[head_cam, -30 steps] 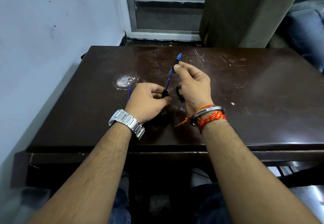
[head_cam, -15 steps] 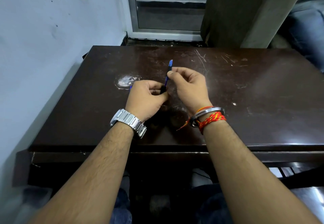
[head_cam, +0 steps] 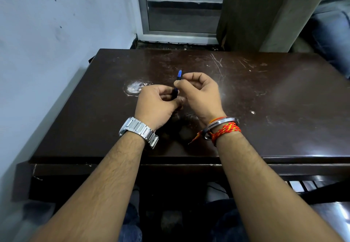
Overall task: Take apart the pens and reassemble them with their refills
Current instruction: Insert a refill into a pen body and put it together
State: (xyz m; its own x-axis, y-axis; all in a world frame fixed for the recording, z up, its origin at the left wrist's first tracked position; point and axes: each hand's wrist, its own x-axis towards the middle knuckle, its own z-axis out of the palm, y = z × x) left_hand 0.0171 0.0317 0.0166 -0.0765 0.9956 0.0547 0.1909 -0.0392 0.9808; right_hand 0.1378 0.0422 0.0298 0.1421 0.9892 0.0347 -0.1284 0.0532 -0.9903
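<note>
A thin blue refill [head_cam: 179, 74] sticks up between my two hands over the dark table [head_cam: 274, 97]. My right hand [head_cam: 200, 95] pinches the refill near its top, so only its blue tip shows above the fingers. My left hand [head_cam: 157, 105] is closed around a dark pen barrel [head_cam: 175, 94], of which only a short piece shows. The refill's lower end goes into that barrel. Both hands hover close together, fingers nearly touching. Any other pen parts are hidden under the hands.
A white worn patch [head_cam: 135, 87] marks the tabletop just left of my left hand. The wall [head_cam: 47, 52] runs along the table's left side. A glass door frame [head_cam: 180, 37] and a brown pillar [head_cam: 265, 14] stand behind the far edge.
The refill has slid further into the barrel, so less of it shows. My right hand has moved down and closer to my left hand. The dark part seen by my right palm is hidden.
</note>
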